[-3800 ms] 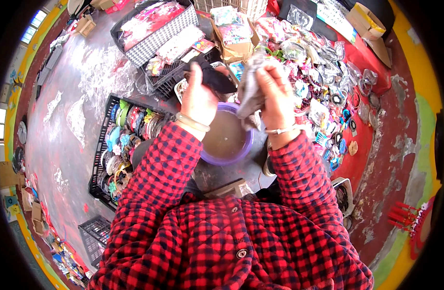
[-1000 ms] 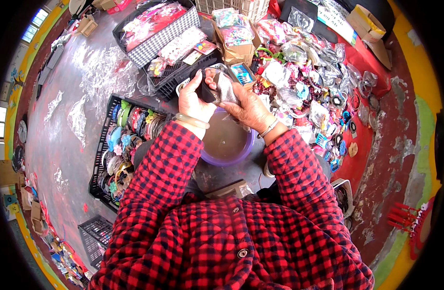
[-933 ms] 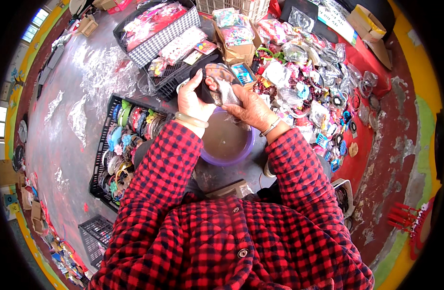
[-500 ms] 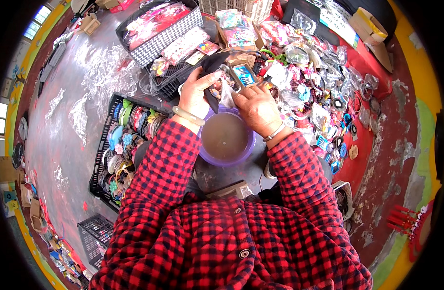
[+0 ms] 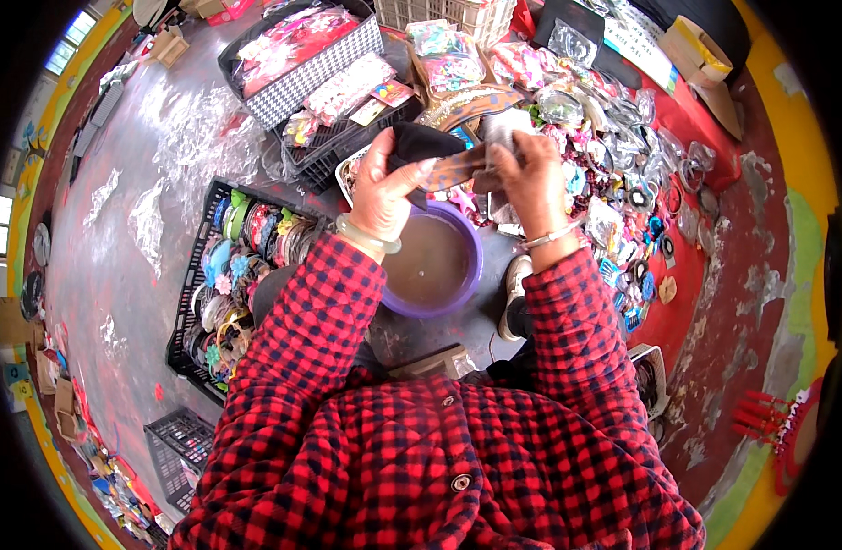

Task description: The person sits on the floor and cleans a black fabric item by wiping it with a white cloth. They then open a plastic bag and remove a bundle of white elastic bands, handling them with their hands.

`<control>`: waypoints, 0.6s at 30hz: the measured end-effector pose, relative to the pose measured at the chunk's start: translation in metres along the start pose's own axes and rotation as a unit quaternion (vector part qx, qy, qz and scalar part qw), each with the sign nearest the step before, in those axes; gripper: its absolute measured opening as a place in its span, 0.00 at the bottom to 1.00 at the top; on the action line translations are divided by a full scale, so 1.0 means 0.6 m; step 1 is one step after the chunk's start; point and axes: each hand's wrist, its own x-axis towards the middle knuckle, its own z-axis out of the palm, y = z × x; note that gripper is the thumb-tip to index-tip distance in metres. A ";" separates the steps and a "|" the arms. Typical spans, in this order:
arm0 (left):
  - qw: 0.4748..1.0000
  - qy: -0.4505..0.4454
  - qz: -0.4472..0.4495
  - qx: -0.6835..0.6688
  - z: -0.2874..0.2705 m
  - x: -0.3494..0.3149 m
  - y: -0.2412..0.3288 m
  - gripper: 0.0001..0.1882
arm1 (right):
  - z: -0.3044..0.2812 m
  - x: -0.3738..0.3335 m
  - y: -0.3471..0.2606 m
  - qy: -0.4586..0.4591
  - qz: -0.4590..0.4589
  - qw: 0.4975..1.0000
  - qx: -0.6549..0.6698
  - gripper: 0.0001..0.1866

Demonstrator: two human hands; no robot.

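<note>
My left hand (image 5: 382, 197) is closed on a wide brown headband with dark spots (image 5: 456, 170), which stretches toward the right. Black cloth (image 5: 424, 145) bunches up beside my left fingers and looks joined to the band. Over the band's far end my right hand (image 5: 536, 179) is closed, its fingertips pressed against a bunched whitish cloth (image 5: 507, 126), slightly blurred. Both hands are raised just beyond a purple basin (image 5: 477, 266) of murky water. Another brown spotted headband (image 5: 481, 103) lies behind the hands.
A black crate (image 5: 175, 335) full of colourful headbands stands at the left. Behind it is a houndstooth-patterned box (image 5: 316, 78) of packaged goods. Bagged hair accessories (image 5: 613, 220) heap up on red cloth at the right. A shoe (image 5: 514, 298) shows beside the basin.
My right hand has moved right and slightly up, away from my left, with the whitish cloth. The spotted band now shows stretched between them. My left hand has shifted slightly right.
</note>
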 end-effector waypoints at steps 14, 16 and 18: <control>0.998 0.008 -0.052 -0.025 0.003 -0.008 -0.019 0.17 | 0.045 -0.051 -0.029 -0.215 -0.036 0.961 0.169 0.04; 0.997 0.012 -0.064 -0.049 -0.004 -0.002 -0.024 0.17 | 0.058 -0.052 -0.002 -0.155 -0.131 0.979 0.027 0.02; 0.997 0.021 -0.069 -0.016 -0.010 -0.001 -0.029 0.17 | 0.060 -0.051 0.021 -0.151 -0.091 0.983 -0.053 0.04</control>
